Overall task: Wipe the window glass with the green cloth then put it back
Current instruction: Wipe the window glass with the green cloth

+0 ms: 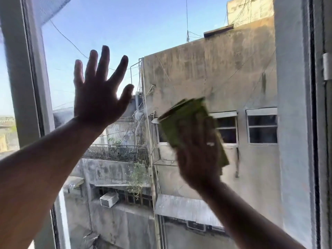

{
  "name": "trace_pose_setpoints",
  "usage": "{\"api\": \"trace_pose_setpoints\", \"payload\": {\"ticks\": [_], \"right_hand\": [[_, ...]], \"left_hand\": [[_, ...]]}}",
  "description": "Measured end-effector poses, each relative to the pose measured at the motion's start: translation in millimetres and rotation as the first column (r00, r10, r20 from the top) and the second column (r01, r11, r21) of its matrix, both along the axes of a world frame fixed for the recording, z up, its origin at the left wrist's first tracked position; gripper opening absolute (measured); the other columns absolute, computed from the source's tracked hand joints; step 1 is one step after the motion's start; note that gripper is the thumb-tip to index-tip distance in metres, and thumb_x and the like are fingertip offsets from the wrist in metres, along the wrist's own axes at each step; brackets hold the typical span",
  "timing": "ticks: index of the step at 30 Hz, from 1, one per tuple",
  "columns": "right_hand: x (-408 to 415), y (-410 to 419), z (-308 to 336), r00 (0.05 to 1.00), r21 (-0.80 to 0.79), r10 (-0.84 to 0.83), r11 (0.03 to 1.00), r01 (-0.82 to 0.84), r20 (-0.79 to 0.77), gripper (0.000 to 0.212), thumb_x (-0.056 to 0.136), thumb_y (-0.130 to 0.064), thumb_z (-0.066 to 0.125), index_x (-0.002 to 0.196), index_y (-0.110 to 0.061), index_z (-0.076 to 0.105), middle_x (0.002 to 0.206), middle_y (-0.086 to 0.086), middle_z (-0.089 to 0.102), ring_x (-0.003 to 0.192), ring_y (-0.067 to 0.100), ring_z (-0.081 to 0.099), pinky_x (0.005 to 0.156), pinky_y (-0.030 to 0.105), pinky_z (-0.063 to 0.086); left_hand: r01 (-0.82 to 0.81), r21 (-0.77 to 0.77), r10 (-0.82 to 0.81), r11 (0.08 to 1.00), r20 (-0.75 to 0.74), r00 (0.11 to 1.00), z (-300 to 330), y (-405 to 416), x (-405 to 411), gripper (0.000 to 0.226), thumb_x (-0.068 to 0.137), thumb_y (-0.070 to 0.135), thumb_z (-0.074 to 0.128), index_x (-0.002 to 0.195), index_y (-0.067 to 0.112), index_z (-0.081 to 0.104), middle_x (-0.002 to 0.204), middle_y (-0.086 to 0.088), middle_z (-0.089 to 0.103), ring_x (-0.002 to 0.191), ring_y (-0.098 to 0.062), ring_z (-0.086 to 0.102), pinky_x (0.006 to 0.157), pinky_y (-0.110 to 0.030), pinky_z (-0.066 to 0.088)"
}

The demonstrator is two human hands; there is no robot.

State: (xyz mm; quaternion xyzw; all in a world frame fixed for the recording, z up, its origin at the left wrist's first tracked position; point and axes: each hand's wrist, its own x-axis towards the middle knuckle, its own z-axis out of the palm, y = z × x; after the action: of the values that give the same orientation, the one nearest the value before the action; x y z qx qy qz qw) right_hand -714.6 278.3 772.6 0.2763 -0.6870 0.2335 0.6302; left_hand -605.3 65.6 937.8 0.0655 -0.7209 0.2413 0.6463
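The window glass (179, 51) fills most of the view, with sky and grey buildings behind it. My right hand (199, 155) presses a folded green cloth (181, 119) flat against the pane right of centre; the cloth sticks out above and to the right of my fingers. My left hand (98, 92) is raised at the upper left, palm toward the glass, fingers spread wide, holding nothing. Whether it touches the pane I cannot tell.
A grey window frame post (23, 78) runs down the left side. On the right stands the dark frame edge (316, 123) with a metal hinge (327, 66). Mesh netting (52, 8) hangs at the upper left.
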Motion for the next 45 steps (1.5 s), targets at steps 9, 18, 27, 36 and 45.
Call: {"api": "trace_pose_setpoints", "payload": {"ticks": [9,18,27,36,45], "right_hand": [[-47.6,53.2,126.9,0.977,0.389,0.082,0.921,0.0,-0.196,0.065,0.102,-0.044,0.041,0.161,-0.02,0.026,0.165,0.012,0.033,0.153,0.036,0.028,0.125,0.052,0.027],[35.5,-56.3,26.3,0.896,0.683,0.281,0.73,0.034,-0.344,0.057,0.092,-0.031,0.053,0.148,-0.028,0.045,0.161,0.003,0.041,0.152,0.03,0.029,0.13,0.047,0.011],[3.7,-8.0,138.2,0.966,0.075,0.013,0.997,0.007,-0.259,0.068,0.096,-0.029,0.051,0.158,-0.02,0.027,0.16,0.018,0.037,0.147,0.039,0.032,0.123,0.05,0.031],[19.3,-26.9,67.0,0.923,0.605,0.267,0.795,-0.048,-0.277,0.045,0.103,-0.034,0.049,0.148,-0.028,0.049,0.159,-0.002,0.045,0.15,0.02,0.034,0.128,0.039,0.024],[33.6,-44.3,73.2,0.912,0.608,0.337,0.782,-0.134,-0.233,0.043,0.098,-0.022,0.061,0.14,-0.028,0.059,0.151,-0.006,0.054,0.147,0.016,0.042,0.127,0.035,0.028]], "left_hand": [[-0.063,-0.033,0.065,0.997,0.061,0.996,23.0,-40.9,33.6,0.07,0.1,0.063,0.017,0.161,0.028,0.017,0.169,-0.015,0.011,0.154,-0.042,0.013,0.122,-0.058,0.004],[0.007,-0.019,-0.006,1.0,0.05,0.999,24.8,-48.4,29.4,0.064,0.101,0.062,0.023,0.159,0.035,0.02,0.169,-0.011,0.013,0.155,-0.038,0.014,0.124,-0.053,0.011],[-0.004,-0.027,0.005,1.0,0.048,0.999,19.2,-43.7,30.5,0.063,0.103,0.058,0.024,0.159,0.031,0.023,0.169,-0.013,0.014,0.155,-0.038,0.014,0.124,-0.052,0.011],[0.015,-0.031,-0.013,0.999,0.048,0.999,18.4,-44.0,30.2,0.064,0.103,0.061,0.021,0.159,0.032,0.022,0.169,-0.013,0.014,0.155,-0.037,0.013,0.124,-0.051,0.008],[0.002,-0.014,-0.002,1.0,0.062,0.998,16.5,-41.9,33.4,0.064,0.102,0.06,0.021,0.16,0.031,0.021,0.169,-0.013,0.012,0.155,-0.037,0.011,0.124,-0.052,0.009]]}}
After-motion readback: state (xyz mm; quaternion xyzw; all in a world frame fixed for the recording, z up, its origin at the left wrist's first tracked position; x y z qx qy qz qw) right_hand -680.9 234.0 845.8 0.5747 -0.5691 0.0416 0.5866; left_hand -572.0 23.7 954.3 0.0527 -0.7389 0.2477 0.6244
